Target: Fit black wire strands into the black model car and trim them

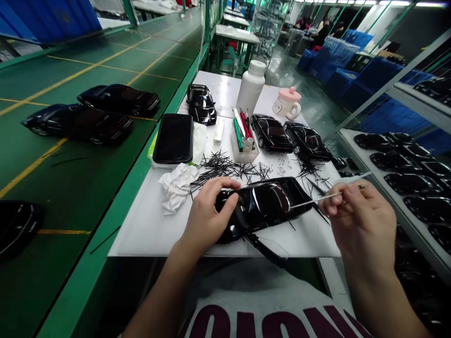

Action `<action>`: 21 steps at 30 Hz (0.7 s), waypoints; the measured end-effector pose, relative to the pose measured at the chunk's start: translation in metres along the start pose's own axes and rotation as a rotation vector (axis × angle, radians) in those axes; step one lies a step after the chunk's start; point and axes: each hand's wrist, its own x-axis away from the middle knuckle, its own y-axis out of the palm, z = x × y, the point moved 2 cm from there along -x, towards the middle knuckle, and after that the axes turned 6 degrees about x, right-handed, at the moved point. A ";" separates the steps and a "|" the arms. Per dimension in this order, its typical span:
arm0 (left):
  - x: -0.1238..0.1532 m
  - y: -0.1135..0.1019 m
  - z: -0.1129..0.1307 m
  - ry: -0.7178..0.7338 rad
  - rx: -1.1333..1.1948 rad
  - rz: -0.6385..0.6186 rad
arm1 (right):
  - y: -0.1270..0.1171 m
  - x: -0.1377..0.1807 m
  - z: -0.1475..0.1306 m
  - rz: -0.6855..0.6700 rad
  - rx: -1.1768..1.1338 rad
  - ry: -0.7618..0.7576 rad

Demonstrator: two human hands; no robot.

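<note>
A glossy black model car (264, 204) lies on the white worktable in front of me, with one door (266, 249) swung out toward my body. My left hand (213, 211) grips the car's left end between thumb and fingers. Pinched in my right hand (362, 220) is a thin silver rod-like tool (313, 201). Its tip reaches the car's rear window area; whether it touches the surface I cannot tell. Many thin black strips (225, 166) are scattered behind the car, close to a crumpled white tissue (178, 185).
A phone-like black slab (173, 139), a pen holder (245, 152), a white bottle (251, 87) and a pink-lidded mug (287, 102) stand farther back. More model cars (271, 133) rest on the table, on the green conveyor (105, 188) at left and on the rack (373, 162) at right.
</note>
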 end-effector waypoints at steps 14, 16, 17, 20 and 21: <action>0.000 0.002 0.001 -0.019 0.013 0.002 | 0.006 0.061 0.029 -0.006 0.299 -0.137; 0.000 0.001 0.001 -0.015 0.016 0.001 | 0.008 0.061 0.029 -0.020 0.320 -0.163; 0.001 0.001 0.001 -0.013 0.017 0.000 | 0.009 0.061 0.030 -0.025 0.323 -0.166; 0.001 0.001 0.002 -0.018 0.020 -0.005 | 0.009 0.062 0.032 -0.042 0.322 -0.170; 0.001 0.001 0.002 -0.021 0.021 -0.006 | 0.009 0.062 0.032 -0.045 0.323 -0.179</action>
